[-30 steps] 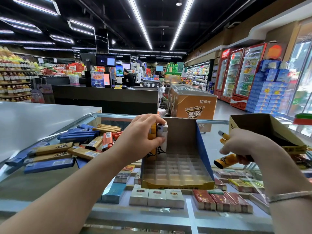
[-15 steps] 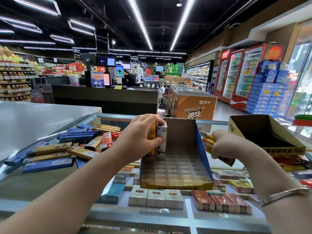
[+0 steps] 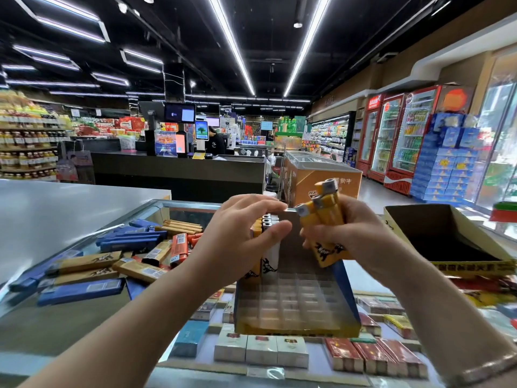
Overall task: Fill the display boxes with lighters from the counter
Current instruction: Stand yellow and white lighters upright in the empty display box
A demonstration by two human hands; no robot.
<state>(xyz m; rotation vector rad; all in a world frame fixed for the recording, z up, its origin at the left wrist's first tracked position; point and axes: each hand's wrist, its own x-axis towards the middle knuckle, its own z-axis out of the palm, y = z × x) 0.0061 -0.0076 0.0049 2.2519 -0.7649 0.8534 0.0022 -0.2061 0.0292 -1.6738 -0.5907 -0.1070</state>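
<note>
Loading step: right hand grips a bunch of yellow lighters above the display box on the table; left hand, fingers loosely spread, steadies seated lighters; next, slot one into an empty cell.

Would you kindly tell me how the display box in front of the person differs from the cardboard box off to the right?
The blue-sided display box has a clear gridded tray inside and a few upright lighters at its back left; the brown cardboard box on the right shows only a dark interior. The display box sits square in front of the person, the cardboard box sits turned at an angle. Both are open-topped, yellow-fronted and rest on the glass counter.
</note>
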